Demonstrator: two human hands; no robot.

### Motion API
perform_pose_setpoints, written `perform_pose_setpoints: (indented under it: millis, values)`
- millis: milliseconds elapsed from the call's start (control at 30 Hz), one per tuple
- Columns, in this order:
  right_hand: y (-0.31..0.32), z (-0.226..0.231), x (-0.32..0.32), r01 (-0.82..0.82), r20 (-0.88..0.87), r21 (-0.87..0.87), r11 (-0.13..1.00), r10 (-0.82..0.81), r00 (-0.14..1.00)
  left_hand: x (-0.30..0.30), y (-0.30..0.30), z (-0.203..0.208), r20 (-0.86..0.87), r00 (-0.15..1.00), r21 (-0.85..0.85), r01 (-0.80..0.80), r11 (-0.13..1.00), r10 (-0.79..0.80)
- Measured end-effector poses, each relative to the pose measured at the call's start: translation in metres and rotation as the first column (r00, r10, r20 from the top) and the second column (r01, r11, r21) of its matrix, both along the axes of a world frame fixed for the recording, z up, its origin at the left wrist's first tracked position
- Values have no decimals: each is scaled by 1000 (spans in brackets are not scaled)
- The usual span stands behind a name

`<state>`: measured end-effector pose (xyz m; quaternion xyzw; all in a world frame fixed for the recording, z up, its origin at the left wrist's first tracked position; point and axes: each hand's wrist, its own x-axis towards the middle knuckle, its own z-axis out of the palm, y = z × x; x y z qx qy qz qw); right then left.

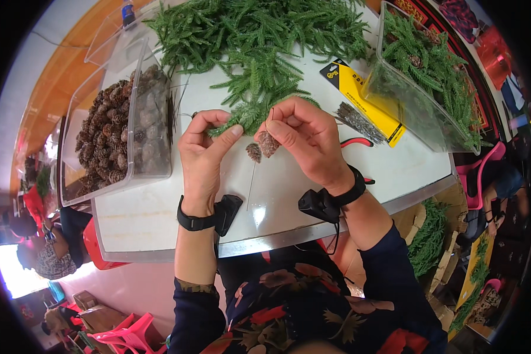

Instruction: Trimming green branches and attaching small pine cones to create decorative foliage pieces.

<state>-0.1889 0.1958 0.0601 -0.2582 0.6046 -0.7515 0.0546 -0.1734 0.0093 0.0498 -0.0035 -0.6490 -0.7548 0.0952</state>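
Note:
My left hand (203,144) pinches the tip of a green artificial pine sprig (249,115) between thumb and fingers. Close beside it, my right hand (310,138) is closed at the top of a brown pine cone (268,143), its thumb pressed against the fingers. A smaller pine cone (253,152) shows just left of that one; whether it hangs or lies on the table I cannot tell. Below the cones a thin wire (251,187) runs toward the table's front edge. A dark strap circles each wrist.
At the left, a clear bin (159,168) holds many pine cones. Piled green sprigs (259,26) cover the table's far side. To the right are a yellow-black packet (360,94), a bundle of wires (360,121), a red-handled tool (358,141) and a clear bin of greenery (419,112).

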Motion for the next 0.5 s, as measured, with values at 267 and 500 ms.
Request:
perform_pose_setpoints:
  millis: [267,500]
  values:
    - [-5,-4,-2,58,35,-34,998,-57,998,0,-3,5,71,991,192,94,977,-110]
    - [-3,-4,-3,41,56,-19,999,-40,998,-1,-9,5,159,972,393,99,914,-173]
